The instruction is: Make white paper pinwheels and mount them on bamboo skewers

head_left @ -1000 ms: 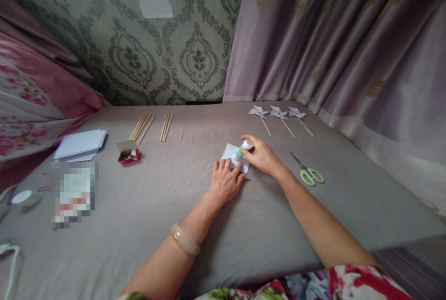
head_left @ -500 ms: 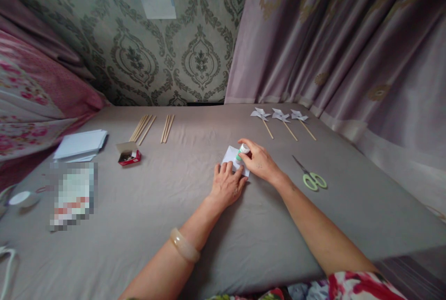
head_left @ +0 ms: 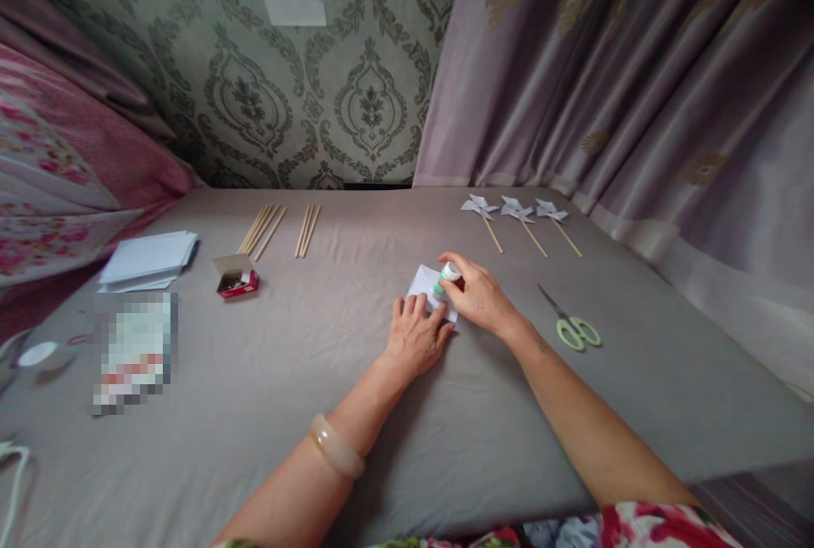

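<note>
A small white sheet of paper (head_left: 420,281) lies on the grey cloth in front of me. My left hand (head_left: 416,334) rests on its near edge with the fingers spread, pressing it flat. In my right hand (head_left: 476,298) is a white and green glue stick (head_left: 442,281), gripped between thumb and fingers. The glue stick is tilted, its lower end down at the paper; whether the tip touches cannot be seen clearly. To the right of my right hand lie scissors (head_left: 569,327) with light green handles.
Three paper pinwheels (head_left: 516,210) on sticks lie at the back right. Wooden sticks (head_left: 260,230) lie in two groups at the back left. Near them stand an open red box (head_left: 238,281) of small items and a stack of white paper (head_left: 147,260). A blurred packet (head_left: 133,353) lies at left.
The view has shifted slightly. Both hands keep nearly the same place on the paper, and the glue stick stays in my right hand.
</note>
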The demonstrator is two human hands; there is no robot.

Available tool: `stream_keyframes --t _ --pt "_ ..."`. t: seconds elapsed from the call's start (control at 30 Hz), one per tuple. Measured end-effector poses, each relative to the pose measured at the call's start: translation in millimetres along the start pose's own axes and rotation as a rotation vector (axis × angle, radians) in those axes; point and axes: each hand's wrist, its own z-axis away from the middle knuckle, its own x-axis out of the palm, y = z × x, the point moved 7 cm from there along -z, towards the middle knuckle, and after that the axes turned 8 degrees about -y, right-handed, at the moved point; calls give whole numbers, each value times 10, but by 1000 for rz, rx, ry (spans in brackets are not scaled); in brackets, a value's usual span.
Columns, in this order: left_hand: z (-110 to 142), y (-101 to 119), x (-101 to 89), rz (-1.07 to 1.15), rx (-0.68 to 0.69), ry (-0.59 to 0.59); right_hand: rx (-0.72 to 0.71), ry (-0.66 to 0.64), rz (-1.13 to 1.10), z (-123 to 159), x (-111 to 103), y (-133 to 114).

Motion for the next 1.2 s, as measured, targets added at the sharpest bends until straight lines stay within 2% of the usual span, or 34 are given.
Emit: stream_keyframes --t 0.3,0.5,0.73,1.0,1.2 --pt "6 9 -12 -21 7 -2 30 19 29 -57 -14 37" --pt "2 7 -4 -15 7 -2 -19 -10 41 -59 24 -41" --pt "5 7 1 -29 10 -5 39 47 41 -75 -30 96" --pt "1 16 -6 -40 -4 -26 -16 8 13 -86 49 -33" --pt "7 13 -9 -30 2 -11 30 47 47 -91 5 55"
